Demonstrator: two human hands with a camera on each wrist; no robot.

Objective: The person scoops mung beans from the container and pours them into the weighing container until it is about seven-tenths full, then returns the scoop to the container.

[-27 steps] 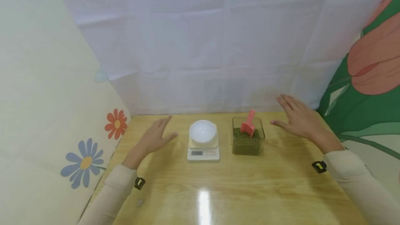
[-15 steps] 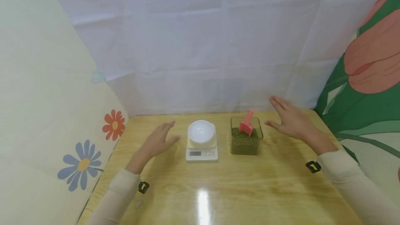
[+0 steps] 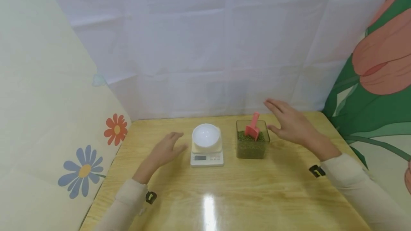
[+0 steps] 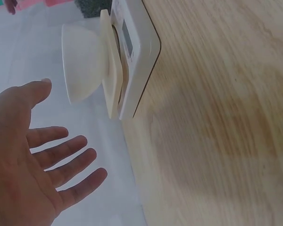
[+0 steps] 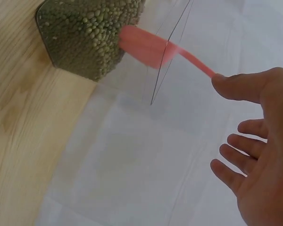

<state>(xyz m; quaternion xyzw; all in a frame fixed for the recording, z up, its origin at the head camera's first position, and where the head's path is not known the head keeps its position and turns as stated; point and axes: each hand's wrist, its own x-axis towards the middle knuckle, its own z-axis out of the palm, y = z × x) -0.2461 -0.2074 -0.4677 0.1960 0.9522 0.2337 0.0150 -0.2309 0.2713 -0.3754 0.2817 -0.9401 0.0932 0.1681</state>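
Observation:
A white bowl (image 3: 206,135) sits on a white kitchen scale (image 3: 207,161) in the middle of the table. To its right is a clear container (image 3: 251,152) of green mung beans (image 4: 95,7), with a red scoop (image 3: 252,129) standing tilted in it, handle up. My left hand (image 3: 163,153) hovers left of the scale, fingers loosely spread, touching nothing. Just right of the container hangs my right hand (image 3: 291,124), fingers extended and holding nothing. Its thumb lines up with the scoop's handle in the right wrist view, but the head view shows a gap between them.
The wooden table (image 3: 244,195) carries the scale and container near its back edge. A white cloth (image 3: 179,45) hangs behind. Flower-printed cloths flank the table on the left and right. A small pale scrap (image 3: 142,211) lies beside my left sleeve.
My right hand has moved left toward the container. The left hand has shifted slightly right and nearer to me. Bowl, scale, container and scoop stay put.

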